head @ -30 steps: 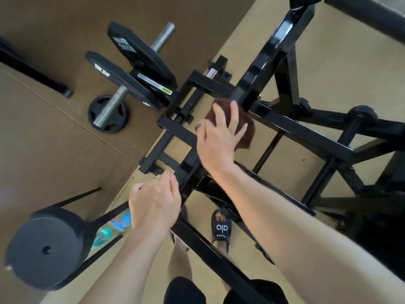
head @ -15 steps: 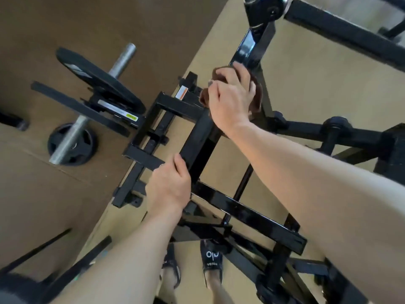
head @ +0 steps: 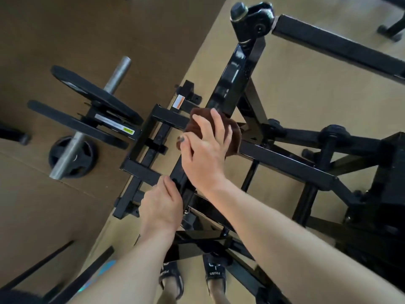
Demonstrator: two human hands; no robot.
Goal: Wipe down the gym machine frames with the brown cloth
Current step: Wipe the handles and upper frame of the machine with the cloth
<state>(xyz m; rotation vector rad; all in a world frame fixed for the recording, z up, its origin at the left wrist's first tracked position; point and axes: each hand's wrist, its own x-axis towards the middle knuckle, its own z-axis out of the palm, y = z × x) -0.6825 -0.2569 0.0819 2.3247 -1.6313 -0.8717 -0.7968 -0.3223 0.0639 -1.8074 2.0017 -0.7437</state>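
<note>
- Right hand (head: 205,148) — fingers spread and lightly bent, palm down, pressing on the brown cloth (head: 233,137); forearm stretched forward.
- Left hand (head: 161,207) — fingers curled round a bar of the black frame (head: 285,160), gripping it.

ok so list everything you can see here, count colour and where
brown cloth: one, brown, pressed on the frame's junction under the right hand
machine frame: one, black, centre and right
weight plates: two on the peg, one on the floor, black, left
steel peg: one, silver, left
warning sticker: one, white and orange, on the frame above the cloth
floor: brown mat left, tan right
slippers: two, black, bottom centre
left hand: grips a frame bar below the cloth
right hand: presses the cloth, fingers spread
</note>
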